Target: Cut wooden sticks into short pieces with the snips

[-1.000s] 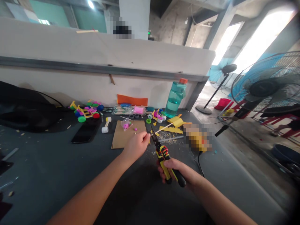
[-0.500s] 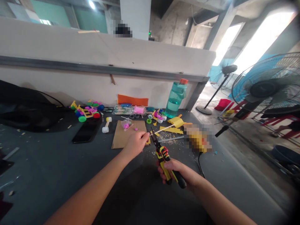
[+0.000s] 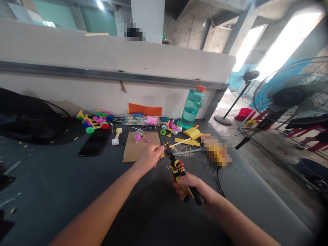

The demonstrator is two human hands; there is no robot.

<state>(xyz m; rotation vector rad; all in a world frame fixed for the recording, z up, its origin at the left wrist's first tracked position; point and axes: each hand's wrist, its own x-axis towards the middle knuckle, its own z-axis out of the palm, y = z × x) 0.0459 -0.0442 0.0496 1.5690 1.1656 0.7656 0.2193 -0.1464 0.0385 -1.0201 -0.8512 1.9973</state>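
Observation:
My left hand (image 3: 151, 155) is closed in a pinch on one end of a thin wooden stick (image 3: 180, 142), which points out to the right over the table. My right hand (image 3: 191, 188) is wrapped round the yellow and black handles of long-nosed pliers (image 3: 176, 164). The jaws of the pliers reach up to the stick, close beside my left fingertips. Whether they grip the stick I cannot tell. Behind my left hand lies a brown cardboard sheet (image 3: 130, 150) with small pink pieces and a little clear bag (image 3: 137, 135) on it.
A phone (image 3: 92, 145), colourful toy cars (image 3: 96, 123) and a white-wheeled axle (image 3: 117, 137) lie left. A teal bottle (image 3: 191, 109) stands at the back. Yellow pieces (image 3: 192, 132), shavings and a partly blurred yellow object (image 3: 217, 153) with a cable lie right. A fan (image 3: 287, 97) stands beyond the edge.
The pliers' handles have come slightly closer together. The stick's far end lies a little lower. My left hand has barely moved.

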